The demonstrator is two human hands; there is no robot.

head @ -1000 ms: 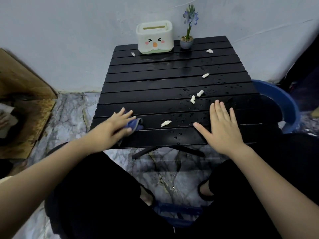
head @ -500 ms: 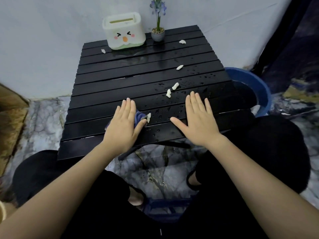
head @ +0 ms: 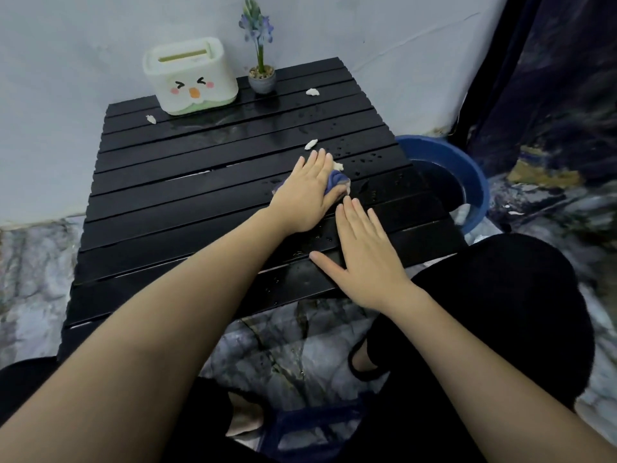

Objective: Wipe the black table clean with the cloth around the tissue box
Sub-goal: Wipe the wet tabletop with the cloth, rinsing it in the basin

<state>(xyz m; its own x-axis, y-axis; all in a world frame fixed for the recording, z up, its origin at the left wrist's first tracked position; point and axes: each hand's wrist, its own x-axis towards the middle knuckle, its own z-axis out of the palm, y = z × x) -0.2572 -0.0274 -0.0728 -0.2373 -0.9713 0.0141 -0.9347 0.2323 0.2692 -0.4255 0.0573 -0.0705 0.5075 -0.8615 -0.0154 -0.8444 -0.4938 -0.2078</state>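
Observation:
A black slatted table (head: 173,208) stands against the wall, wet with droplets on its right half. My left hand (head: 305,192) presses flat on a blue cloth (head: 335,182) at the table's middle right, beside white scraps (head: 338,166). My right hand (head: 365,259) lies flat, fingers spread, on the near right slats, empty. A white tissue box (head: 190,80) with a cartoon face sits at the far edge. More white scraps (head: 311,144) lie on the slats, one left of the box (head: 151,118) and one at the far right (head: 312,92).
A small grey pot with a blue flower (head: 261,80) stands right of the tissue box. A blue basin (head: 467,175) sits on the floor by the table's right side. A dark curtain (head: 551,95) hangs at the right. My knees in black are under the near edge.
My left hand has slid the cloth from the near left slats rightward and away from me to the middle right, pushing scraps along. My right hand has stayed flat on the table.

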